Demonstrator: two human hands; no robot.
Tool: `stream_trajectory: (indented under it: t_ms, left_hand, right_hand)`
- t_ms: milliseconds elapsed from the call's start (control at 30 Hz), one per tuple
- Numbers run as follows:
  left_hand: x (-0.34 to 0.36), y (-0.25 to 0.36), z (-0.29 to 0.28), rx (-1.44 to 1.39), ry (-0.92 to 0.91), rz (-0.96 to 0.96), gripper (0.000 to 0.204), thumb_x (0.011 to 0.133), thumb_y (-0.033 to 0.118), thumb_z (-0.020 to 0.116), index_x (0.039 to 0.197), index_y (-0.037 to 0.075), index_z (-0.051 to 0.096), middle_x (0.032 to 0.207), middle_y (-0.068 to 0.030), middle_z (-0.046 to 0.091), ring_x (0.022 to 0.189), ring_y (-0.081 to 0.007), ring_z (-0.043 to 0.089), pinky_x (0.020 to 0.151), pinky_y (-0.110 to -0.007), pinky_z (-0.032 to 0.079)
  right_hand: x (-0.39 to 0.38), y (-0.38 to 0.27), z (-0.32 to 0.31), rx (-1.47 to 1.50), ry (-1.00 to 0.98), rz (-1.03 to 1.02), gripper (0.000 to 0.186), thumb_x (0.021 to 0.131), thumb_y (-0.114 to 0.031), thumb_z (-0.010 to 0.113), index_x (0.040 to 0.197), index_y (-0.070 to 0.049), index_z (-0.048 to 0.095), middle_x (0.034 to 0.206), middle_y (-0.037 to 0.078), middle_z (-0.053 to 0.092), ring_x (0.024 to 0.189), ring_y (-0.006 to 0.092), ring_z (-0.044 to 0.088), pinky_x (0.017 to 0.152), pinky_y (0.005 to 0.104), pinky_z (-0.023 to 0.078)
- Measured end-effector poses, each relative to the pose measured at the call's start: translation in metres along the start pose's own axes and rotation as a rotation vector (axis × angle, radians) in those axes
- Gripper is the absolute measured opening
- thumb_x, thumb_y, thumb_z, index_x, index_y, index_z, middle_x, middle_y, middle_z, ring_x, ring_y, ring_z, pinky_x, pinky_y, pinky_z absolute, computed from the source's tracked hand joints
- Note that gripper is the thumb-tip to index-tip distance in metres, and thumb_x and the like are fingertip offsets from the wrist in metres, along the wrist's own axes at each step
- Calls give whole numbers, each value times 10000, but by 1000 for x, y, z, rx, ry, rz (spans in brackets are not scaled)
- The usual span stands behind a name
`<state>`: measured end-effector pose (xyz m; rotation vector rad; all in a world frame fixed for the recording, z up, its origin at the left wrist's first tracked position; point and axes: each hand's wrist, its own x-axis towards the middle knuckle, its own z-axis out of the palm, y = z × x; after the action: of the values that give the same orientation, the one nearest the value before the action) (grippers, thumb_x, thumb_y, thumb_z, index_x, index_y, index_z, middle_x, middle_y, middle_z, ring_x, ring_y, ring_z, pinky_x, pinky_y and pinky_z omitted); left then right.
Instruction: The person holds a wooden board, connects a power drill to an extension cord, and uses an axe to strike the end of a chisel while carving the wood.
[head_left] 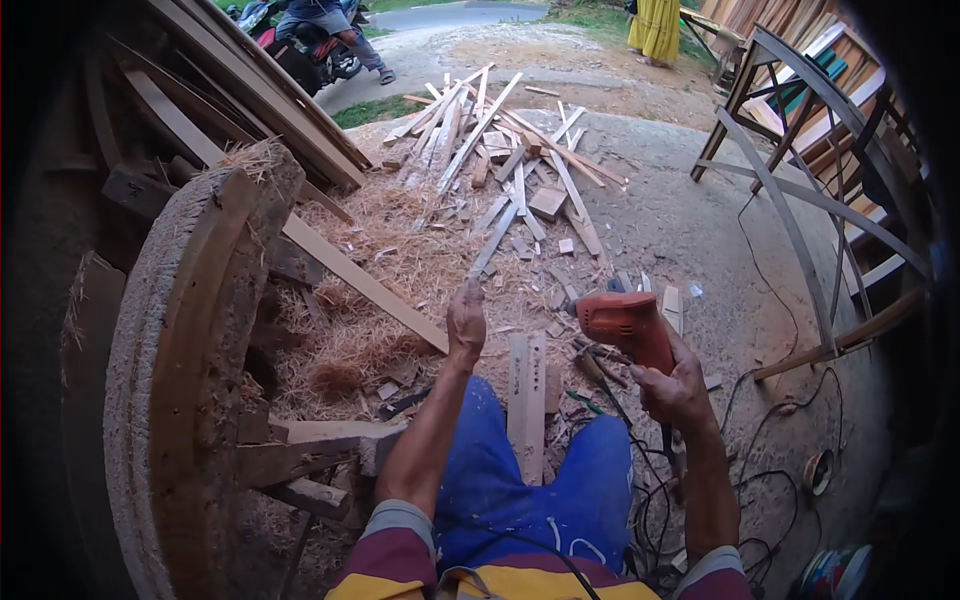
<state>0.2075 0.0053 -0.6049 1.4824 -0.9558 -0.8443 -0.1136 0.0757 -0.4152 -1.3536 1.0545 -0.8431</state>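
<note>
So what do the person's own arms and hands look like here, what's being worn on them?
Both forearms are bare from the short sleeves down. The left sleeve is maroon with a pale grey cuff band and a yellow stripe below; the right sleeve matches it, maroon with a grey cuff. The left hand and right hand wear no gloves; no watch or rings can be made out.

You hold one orange drill point(625, 325). One flat plank point(528, 400) lies between your two blue-clad knees. One long board point(360, 282) crosses the shavings, one scrap-wood pile point(500, 150) sits beyond, one motorbike point(300, 40) up top.
</note>
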Motion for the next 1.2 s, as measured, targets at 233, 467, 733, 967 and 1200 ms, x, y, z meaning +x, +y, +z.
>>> stream_trajectory:
  t_ms: [233,467,733,967,1200]
  left_hand:
    - [-29,130,25,-82,-489,446,671,1012,576,493,1265,-33,619,1061,-109,680,976,-164,638,891,-318,503]
    - [-31,130,50,-357,-370,281,457,1013,418,566,793,21,628,692,10,579,662,-68,500,580,-266,409]
    - [-30,125,51,-406,-314,291,425,1008,317,550,696,32,592,590,25,522,573,-48,435,501,-264,349]
    - [-29,118,48,-437,-309,284,425,1008,311,548,700,23,601,608,16,539,580,-55,447,517,-265,364]
    - [-30,123,48,-411,-300,277,430,1011,317,548,703,23,605,617,18,546,589,-54,455,529,-260,376]
  right_hand:
    - [36,-57,26,-467,-260,43,752,887,-297,685,1515,-29,371,1242,219,638,1128,284,637,1000,374,466]
    - [61,-59,48,-643,-345,-87,636,973,-322,582,1533,-101,375,1330,228,603,1209,343,604,1039,406,454]
    - [72,-44,48,-668,-383,-96,631,1032,-483,463,1539,-118,369,1354,213,594,1219,357,594,1042,411,443]
    - [75,-40,53,-704,-374,-78,629,1036,-497,455,1534,-120,381,1354,210,593,1228,336,592,1039,398,441]
    - [75,-41,53,-682,-379,-80,630,1032,-495,462,1533,-121,384,1338,208,602,1194,328,608,1017,397,452]
